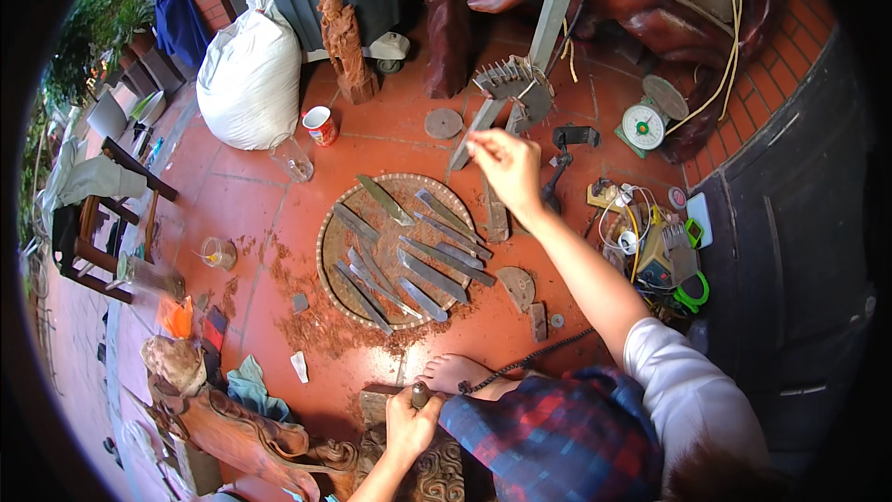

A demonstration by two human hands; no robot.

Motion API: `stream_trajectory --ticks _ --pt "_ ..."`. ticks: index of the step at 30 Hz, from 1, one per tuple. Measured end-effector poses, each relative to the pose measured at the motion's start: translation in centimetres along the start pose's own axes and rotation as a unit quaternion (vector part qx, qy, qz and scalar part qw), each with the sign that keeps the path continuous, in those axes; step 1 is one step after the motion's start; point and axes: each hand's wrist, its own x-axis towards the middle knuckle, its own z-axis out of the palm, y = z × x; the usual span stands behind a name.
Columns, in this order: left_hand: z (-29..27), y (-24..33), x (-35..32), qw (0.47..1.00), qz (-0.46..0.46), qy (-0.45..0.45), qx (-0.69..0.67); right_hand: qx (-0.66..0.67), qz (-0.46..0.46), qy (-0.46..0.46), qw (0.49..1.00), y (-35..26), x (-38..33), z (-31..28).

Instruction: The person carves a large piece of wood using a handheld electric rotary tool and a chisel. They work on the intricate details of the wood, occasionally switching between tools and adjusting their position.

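Brown carved wood sits just below my left hand, whose fingers curl closed around a dark handle; if that grip loosens, it could slip toward the bare foot just beside those fingers. My right hand hangs farther forward, thumb and fingertips nearly together, though I cannot tell whether they pinch anything. A careless reach could prick me on the spiky metal rack just beyond them, and a low sweep could jostle the loose blades on the woven tray to their lower left.
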Motion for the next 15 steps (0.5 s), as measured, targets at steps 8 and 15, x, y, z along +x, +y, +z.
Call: stream_trajectory --ticks 8,15 --pt "0.9 -2.0 0.1 0.999 0.036 0.001 0.001 -0.091 -0.099 0.083 0.987 5.9 4.3 -0.6" --pt "0.8 -2.3 0.2 0.999 0.028 -0.004 0.014 -0.033 -0.061 0.123 0.990 3.4 3.2 -1.8"
